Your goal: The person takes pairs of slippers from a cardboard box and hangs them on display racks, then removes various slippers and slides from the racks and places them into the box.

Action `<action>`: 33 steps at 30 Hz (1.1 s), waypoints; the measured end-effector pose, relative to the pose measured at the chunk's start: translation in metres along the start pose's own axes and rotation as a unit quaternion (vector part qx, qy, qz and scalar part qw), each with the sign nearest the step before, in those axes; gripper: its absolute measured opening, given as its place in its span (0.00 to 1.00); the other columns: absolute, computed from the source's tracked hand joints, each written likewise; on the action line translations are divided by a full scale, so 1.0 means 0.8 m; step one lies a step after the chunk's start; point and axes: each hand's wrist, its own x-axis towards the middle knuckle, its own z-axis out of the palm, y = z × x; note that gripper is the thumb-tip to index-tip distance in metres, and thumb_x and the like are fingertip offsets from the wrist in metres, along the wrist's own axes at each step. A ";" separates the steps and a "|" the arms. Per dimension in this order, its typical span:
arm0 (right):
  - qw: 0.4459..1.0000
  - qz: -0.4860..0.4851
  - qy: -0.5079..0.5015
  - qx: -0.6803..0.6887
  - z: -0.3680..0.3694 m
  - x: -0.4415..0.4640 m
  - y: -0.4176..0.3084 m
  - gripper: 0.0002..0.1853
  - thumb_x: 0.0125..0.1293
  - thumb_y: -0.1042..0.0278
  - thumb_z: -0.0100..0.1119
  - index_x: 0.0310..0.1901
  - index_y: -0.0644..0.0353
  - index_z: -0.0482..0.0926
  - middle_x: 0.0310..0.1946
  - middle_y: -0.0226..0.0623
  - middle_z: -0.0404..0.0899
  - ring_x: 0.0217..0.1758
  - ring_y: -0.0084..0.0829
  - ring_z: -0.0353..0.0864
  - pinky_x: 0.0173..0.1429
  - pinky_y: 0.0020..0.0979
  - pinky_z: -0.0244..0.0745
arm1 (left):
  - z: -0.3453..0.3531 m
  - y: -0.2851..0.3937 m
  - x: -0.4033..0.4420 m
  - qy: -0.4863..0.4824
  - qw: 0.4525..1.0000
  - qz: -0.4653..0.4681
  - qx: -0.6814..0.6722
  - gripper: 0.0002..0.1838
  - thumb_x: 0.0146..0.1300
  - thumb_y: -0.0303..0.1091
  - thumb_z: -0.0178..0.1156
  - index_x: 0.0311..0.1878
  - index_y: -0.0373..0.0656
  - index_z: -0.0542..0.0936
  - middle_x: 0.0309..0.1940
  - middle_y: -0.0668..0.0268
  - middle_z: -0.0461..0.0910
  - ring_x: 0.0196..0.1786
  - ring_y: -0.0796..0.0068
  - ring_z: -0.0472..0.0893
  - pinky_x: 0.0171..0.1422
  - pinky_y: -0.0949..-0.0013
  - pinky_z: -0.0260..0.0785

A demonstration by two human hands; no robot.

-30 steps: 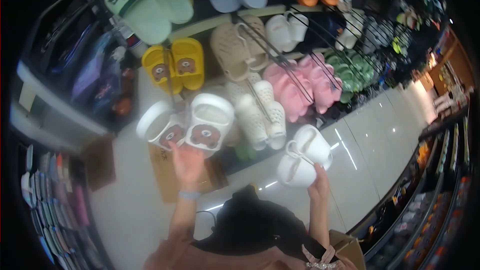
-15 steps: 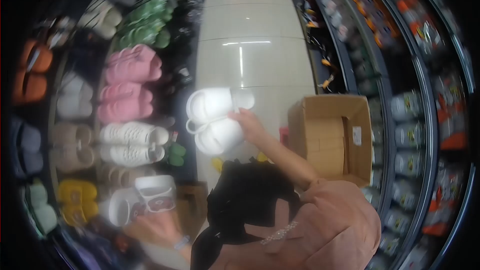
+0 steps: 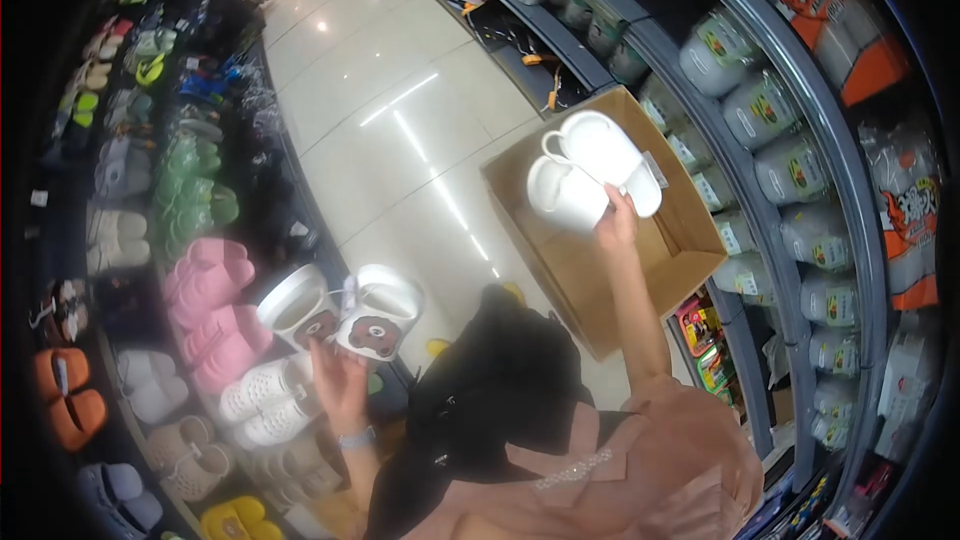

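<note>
The right hand [image 3: 618,223] pinches white slippers [image 3: 605,153] over a box [image 3: 548,265]. The left hand [image 3: 342,380], fingers partly curled, holds bear slippers [image 3: 377,322] near pink clogs [image 3: 222,345].

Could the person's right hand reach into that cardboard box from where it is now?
Probably yes. The right hand appears over the cardboard box, whose top is open, and nothing visible blocks the way in. It is holding plain white slippers, though, so it isn't free to grab anything else.
</note>
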 end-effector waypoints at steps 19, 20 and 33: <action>0.964 0.247 0.084 -0.058 -0.258 0.048 0.135 0.14 0.60 0.68 0.52 0.48 0.57 0.71 0.34 0.38 0.79 0.30 0.31 0.77 0.33 0.29 0.73 | 0.168 -0.192 0.123 -0.154 0.886 -0.356 0.254 0.09 0.64 0.35 0.52 0.45 0.44 0.72 0.41 0.62 0.77 0.45 0.70 0.77 0.52 0.68 0.68; 0.965 0.253 0.043 -0.051 -0.267 0.050 0.135 0.13 0.61 0.68 0.52 0.47 0.58 0.72 0.34 0.37 0.79 0.31 0.30 0.77 0.34 0.28 0.73 | 0.183 -0.208 0.128 -0.169 0.875 -0.370 0.262 0.09 0.64 0.34 0.53 0.45 0.45 0.71 0.41 0.63 0.77 0.45 0.70 0.77 0.53 0.68 0.69; 0.946 0.276 0.135 -0.103 -0.241 -0.014 0.099 0.10 0.56 0.66 0.59 0.39 0.56 0.74 0.27 0.32 0.76 0.26 0.27 0.74 0.29 0.25 0.70 | 0.168 -0.233 0.157 -0.200 0.856 -0.342 0.332 0.18 0.66 0.35 0.48 0.57 0.41 0.68 0.50 0.61 0.74 0.50 0.69 0.77 0.52 0.68 0.71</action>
